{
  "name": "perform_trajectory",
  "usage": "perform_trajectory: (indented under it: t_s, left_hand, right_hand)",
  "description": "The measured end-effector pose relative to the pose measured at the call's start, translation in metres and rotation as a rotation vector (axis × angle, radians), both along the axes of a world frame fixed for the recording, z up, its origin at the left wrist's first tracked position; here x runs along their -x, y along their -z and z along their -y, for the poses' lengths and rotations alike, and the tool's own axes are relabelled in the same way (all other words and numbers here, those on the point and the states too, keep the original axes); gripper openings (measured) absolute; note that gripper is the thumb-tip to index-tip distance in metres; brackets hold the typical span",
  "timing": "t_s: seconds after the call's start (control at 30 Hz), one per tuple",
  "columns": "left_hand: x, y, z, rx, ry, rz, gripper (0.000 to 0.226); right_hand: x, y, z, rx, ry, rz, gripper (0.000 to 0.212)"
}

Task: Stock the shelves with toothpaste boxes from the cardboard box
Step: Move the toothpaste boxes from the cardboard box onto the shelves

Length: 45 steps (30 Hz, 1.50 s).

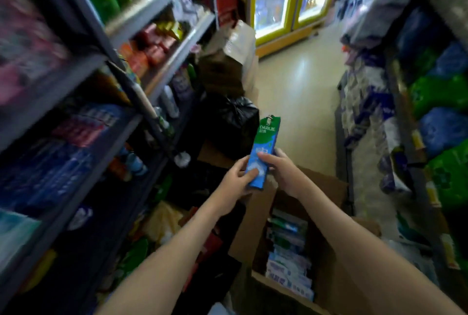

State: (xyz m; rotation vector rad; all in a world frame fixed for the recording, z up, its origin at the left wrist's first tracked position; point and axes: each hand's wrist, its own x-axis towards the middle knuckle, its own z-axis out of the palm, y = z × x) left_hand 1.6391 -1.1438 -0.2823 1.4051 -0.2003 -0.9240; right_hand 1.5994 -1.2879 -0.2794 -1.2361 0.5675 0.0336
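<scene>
A tall grey shelving unit is running along the left side of the aisle, its tiers carrying blurred packaged goods. Below and to the right, an open cardboard box is sitting on the floor, with toothpaste boxes lying stacked flat inside it. Above the carton's far flap, both hands are holding one green-and-blue toothpaste box nearly upright, green end up, in mid-air and apart from the shelves. The left hand is gripping its lower left edge, thumb pressing on the blue front face and fingers curling behind. The right hand is pinching the right edge slightly higher, thumb lying across the front.
</scene>
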Motion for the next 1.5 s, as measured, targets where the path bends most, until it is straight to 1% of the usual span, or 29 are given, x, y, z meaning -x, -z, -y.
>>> perform_trajectory:
  t_s: [0.07, 0.13, 0.23, 0.3, 0.33, 0.43, 0.47, 0.5, 0.53, 0.57, 0.6, 0.7, 0.73, 0.77, 0.8, 0.83, 0.87, 0.9, 0.97, 1.0, 1.07, 1.13, 1.23, 1.3, 1.37, 1.4, 1.43, 1.47, 1.5]
  left_hand:
    - [-0.018, -0.025, -0.038, -0.042, -0.030, 0.097, 0.044]
    - [-0.031, -0.038, -0.058, -0.078, -0.019, 0.156, 0.045]
    - [-0.050, -0.057, -0.112, -0.157, -0.116, 0.281, 0.045]
    - [-0.060, -0.068, -0.150, -0.306, -0.186, 0.427, 0.048]
    - [-0.062, -0.073, -0.169, -0.414, -0.206, 0.532, 0.048]
    - [-0.058, -0.094, -0.218, -0.720, -0.274, 0.831, 0.046]
    - [-0.055, -0.100, -0.234, -0.802, -0.296, 0.931, 0.046]
    - [-0.051, -0.107, -0.249, -0.848, -0.323, 1.003, 0.046]
    - [-0.047, -0.111, -0.265, -0.856, -0.355, 1.042, 0.045]
    - [-0.041, -0.117, -0.280, -0.828, -0.395, 1.033, 0.045]
    - [-0.036, -0.122, -0.295, -0.764, -0.451, 0.964, 0.044]
    - [-0.019, -0.143, -0.335, -0.489, -0.613, 0.599, 0.033]
    - [-0.014, -0.146, -0.348, -0.441, -0.632, 0.495, 0.028]
    - [-0.010, -0.148, -0.360, -0.449, -0.648, 0.457, 0.025]
    - [-0.006, -0.147, -0.372, -0.494, -0.675, 0.474, 0.027]
    - [-0.002, -0.147, -0.381, -0.558, -0.727, 0.517, 0.035]
    - [0.003, -0.147, -0.390, -0.618, -0.806, 0.568, 0.041]
    - [0.008, -0.148, -0.397, -0.665, -0.886, 0.620, 0.042]
    - [0.016, -0.150, -0.412, -0.742, -1.002, 0.683, 0.036]
    - [0.018, -0.150, -0.421, -0.772, -1.024, 0.688, 0.036]
    - [0.022, -0.151, -0.437, -0.813, -1.014, 0.700, 0.036]
    - [0.026, -0.151, -0.453, -0.862, -0.991, 0.737, 0.038]
    - [0.031, -0.154, -0.473, -0.877, -0.998, 0.742, 0.042]
    - [0.032, -0.156, -0.483, -0.861, -1.060, 0.726, 0.046]
    - [0.032, -0.157, -0.489, -0.835, -1.172, 0.742, 0.055]
    - [0.032, -0.157, -0.490, -0.817, -1.244, 0.772, 0.062]
    - [0.032, -0.158, -0.490, -0.807, -1.323, 0.817, 0.070]
    - [0.032, -0.158, -0.491, -0.826, -1.399, 0.870, 0.076]
    - [0.030, -0.158, -0.492, -0.889, -1.467, 0.930, 0.079]
  right_hand:
    - [-0.028, -0.029, -0.023, 0.022, 0.012, 0.022, 0.038]
    - [-0.048, -0.046, -0.030, 0.027, 0.048, 0.040, 0.036]
    - [-0.085, -0.067, -0.070, 0.013, -0.060, 0.098, 0.038]
    - [-0.103, -0.079, -0.104, -0.017, -0.158, 0.107, 0.040]
    - [-0.111, -0.084, -0.122, -0.026, -0.210, 0.098, 0.045]
    - [-0.130, -0.097, -0.180, -0.064, -0.342, 0.072, 0.074]
    - [-0.135, -0.100, -0.199, -0.090, -0.359, 0.071, 0.079]
    - [-0.140, -0.104, -0.218, -0.118, -0.379, 0.085, 0.074]
    - [-0.143, -0.109, -0.236, -0.149, -0.396, 0.117, 0.063]
    - [-0.145, -0.113, -0.253, -0.179, -0.435, 0.163, 0.050]
    - [-0.147, -0.116, -0.270, -0.225, -0.492, 0.215, 0.044]
    - [-0.145, -0.127, -0.317, -0.406, -0.663, 0.324, 0.050]
    - [-0.142, -0.132, -0.332, -0.436, -0.699, 0.333, 0.042]
    - [-0.139, -0.136, -0.346, -0.462, -0.734, 0.326, 0.031]
    - [-0.136, -0.140, -0.361, -0.485, -0.781, 0.310, 0.024]
    - [-0.133, -0.142, -0.374, -0.478, -0.840, 0.299, 0.023]
    - [-0.131, -0.144, -0.388, -0.431, -0.911, 0.291, 0.024]
    - [-0.127, -0.146, -0.402, -0.342, -0.986, 0.284, 0.024]
    - [-0.120, -0.148, -0.429, -0.135, -1.089, 0.272, 0.020]
    - [-0.117, -0.150, -0.440, -0.090, -1.111, 0.284, 0.016]
    - [-0.114, -0.155, -0.462, -0.090, -1.111, 0.336, 0.013]
    - [-0.116, -0.158, -0.480, -0.085, -1.094, 0.390, 0.025]
    - [-0.120, -0.164, -0.498, 0.026, -1.068, 0.486, 0.042]
    - [-0.126, -0.172, -0.503, 0.092, -1.101, 0.601, 0.049]
    - [-0.134, -0.179, -0.507, 0.136, -1.196, 0.694, 0.053]
    - [-0.140, -0.182, -0.509, 0.222, -1.248, 0.748, 0.055]
    - [-0.145, -0.184, -0.511, 0.383, -1.289, 0.814, 0.059]
    - [-0.151, -0.186, -0.513, 0.583, -1.310, 0.890, 0.063]
    - [-0.155, -0.189, -0.515, 0.796, -1.308, 0.961, 0.064]
